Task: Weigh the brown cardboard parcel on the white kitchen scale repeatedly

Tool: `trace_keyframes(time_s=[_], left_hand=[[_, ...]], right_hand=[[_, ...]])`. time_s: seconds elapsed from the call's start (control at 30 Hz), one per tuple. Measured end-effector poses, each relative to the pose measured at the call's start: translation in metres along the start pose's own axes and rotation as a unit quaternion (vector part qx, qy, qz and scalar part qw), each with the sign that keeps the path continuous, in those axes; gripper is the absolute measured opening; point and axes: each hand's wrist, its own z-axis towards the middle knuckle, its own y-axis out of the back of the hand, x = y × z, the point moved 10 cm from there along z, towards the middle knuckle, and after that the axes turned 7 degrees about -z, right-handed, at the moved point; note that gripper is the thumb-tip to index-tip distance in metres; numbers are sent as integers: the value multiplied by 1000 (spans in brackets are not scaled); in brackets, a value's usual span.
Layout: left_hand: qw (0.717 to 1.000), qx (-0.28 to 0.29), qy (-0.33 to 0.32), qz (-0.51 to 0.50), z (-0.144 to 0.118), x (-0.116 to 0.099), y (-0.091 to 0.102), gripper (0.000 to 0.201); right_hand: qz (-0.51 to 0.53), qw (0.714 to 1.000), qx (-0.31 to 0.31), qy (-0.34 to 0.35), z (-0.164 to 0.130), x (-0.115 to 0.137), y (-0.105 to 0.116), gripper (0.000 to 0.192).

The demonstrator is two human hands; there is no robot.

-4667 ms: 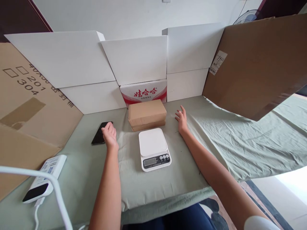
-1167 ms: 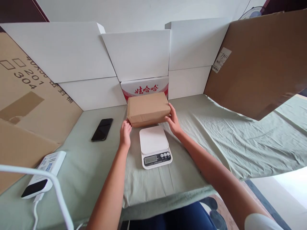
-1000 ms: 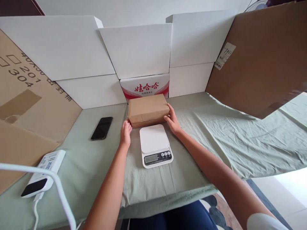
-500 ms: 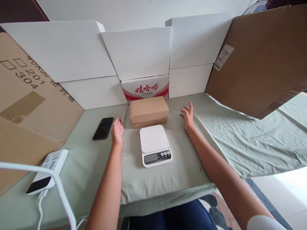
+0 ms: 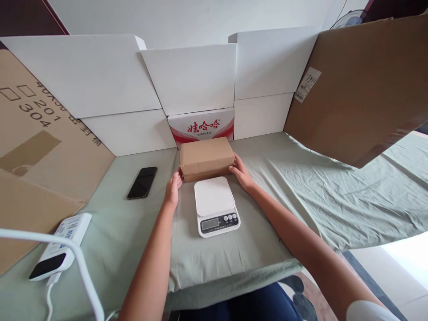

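A closed brown cardboard box rests on the cloth behind a white kitchen scale. At the box's left end, my left hand has its fingers against the lower front corner. My right hand grips the opposite end, fingers on the side and thumb at the front corner. Together the hands hold the box between them; some fingertips are hidden behind its ends. The scale's plate is bare, and its display and buttons face me.
To the left lie a black phone and a white device with a cable. White boxes and a red-and-white carton line the back. Large brown cardboard stands left and right. Green cloth covers the table.
Both hands have moved inward from either side and now hold the ends of the cardboard box. The view has shifted slightly; the box and scale stay in place.
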Motion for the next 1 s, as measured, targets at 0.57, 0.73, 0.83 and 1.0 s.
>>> trace_keyframes(time_s=[0.57,0.73,0.83,1.0], left_hand=[[989,50,-125,63,-133,-55,-15,76],[990,52,-106,73,-155,-47,-11,78],[991,41,-101,75,-154,-46,-7,79],[990,42,-101,90,-153,-44,-5,77]], right_hand=[[-54,992,-74,83,-106,63,20,75],[-66,991,-82,81,-122,67,23,71],[-65,992,-77,70,-120,66,21,72],[-62,994,-64,63,-119,63,18,71]])
